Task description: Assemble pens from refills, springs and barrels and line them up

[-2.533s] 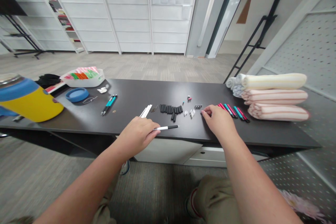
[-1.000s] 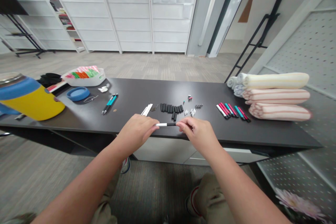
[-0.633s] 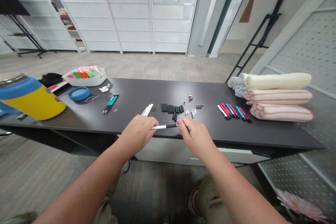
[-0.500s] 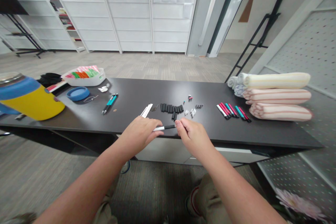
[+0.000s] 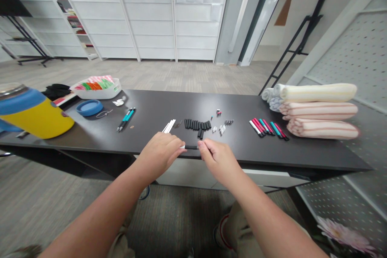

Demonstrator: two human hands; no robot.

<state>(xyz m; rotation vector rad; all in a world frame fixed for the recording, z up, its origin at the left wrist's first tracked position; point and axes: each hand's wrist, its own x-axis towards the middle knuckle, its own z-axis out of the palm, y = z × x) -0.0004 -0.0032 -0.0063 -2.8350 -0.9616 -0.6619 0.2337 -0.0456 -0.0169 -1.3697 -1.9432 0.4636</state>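
Left hand (image 5: 161, 151) gripping pen (image 5: 191, 147) by white end, right hand (image 5: 217, 154) pinching black end, over near side of table (image 5: 157, 107). Far left, basket (image 5: 101, 94) holding colourful pieces (image 5: 95, 85), possibly wrappers; bottle (image 5: 36, 117) standing nearer, contents hidden.

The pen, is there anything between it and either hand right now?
Nothing visible is in the way: the left hand grips the white part of the pen, and the right hand is at its black end. The loose black tubes lie beyond the pen, not between it and the hands.
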